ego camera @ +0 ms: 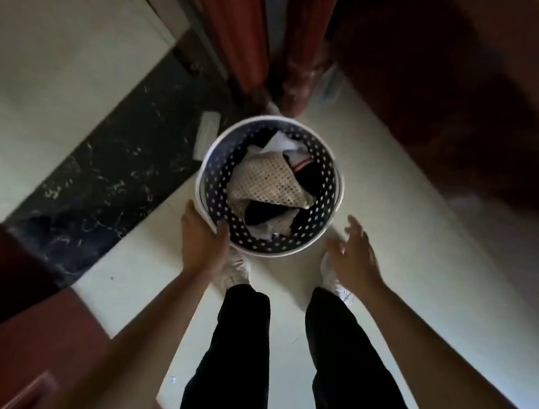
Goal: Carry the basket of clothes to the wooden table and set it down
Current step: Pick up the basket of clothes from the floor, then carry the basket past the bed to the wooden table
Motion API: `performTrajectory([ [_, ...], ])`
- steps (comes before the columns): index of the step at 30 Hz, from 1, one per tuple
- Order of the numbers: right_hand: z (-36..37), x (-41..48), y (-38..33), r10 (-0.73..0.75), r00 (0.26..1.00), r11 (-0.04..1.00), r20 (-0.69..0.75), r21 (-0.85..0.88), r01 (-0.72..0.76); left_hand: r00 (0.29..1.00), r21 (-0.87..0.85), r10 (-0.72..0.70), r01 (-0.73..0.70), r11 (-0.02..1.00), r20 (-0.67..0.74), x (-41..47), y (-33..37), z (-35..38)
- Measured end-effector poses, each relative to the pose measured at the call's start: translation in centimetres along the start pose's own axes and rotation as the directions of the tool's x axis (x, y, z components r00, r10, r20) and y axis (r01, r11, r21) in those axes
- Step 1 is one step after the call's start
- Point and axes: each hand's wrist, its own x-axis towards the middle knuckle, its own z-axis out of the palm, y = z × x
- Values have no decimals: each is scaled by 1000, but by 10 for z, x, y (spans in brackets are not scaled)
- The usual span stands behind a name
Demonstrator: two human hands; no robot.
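Note:
A round basket [333,190] with a white rim and dark, hole-dotted walls stands on the pale floor just ahead of my feet. Inside lie clothes [269,185]: a beige patterned piece on top, with black and white pieces around it. My left hand [202,241] grips the near-left rim, thumb over the inside wall. My right hand [353,246] hovers to the right of the basket with fingers spread, close to the rim but apart from it. No wooden table can be made out in this view.
A black marble strip [102,184] crosses the pale floor [390,214] on the left. Reddish curtains [243,34] hang just beyond the basket. Dark wooden surfaces lie at the right [464,90] and lower left [10,329]. My black trousers and white shoes are below.

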Motion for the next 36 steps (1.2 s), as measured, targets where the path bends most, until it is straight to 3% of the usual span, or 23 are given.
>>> performTrajectory([
  [2, 12, 26, 2, 7, 997, 998, -72, 63, -3, 993, -136, -87, 74, 988, -85, 24, -5, 16],
  [4, 17, 46, -1, -44, 991, 995, -129, 86, 55, 986, -226, -154, 136, 965, -63, 46, -10, 24],
  [7, 23, 60, 1, -101, 989, 983, -109, 141, 116, 988, -201, -146, 132, 971, -54, 60, -23, 32],
  [10, 13, 53, -8, -68, 995, 971, -76, 222, 84, 989, -264, -141, 127, 956, -37, 48, -18, 28],
  [15, -32, -10, -34, -65, 997, 970, -44, 231, 74, 984, -387, -180, 167, 907, 2, -14, 14, -19],
  [21, -115, -136, -93, -9, 1000, 950, 27, 312, 0, 975, -438, -221, 208, 874, 22, -121, 66, -130],
  [27, -203, -275, -156, -135, 981, 932, -137, 318, 173, 990, -498, -138, 131, 857, 22, -234, 131, -249],
  [36, -314, -426, -223, -337, 856, 789, -392, 379, 484, 989, -583, 123, -145, 799, -77, -370, 209, -372],
])
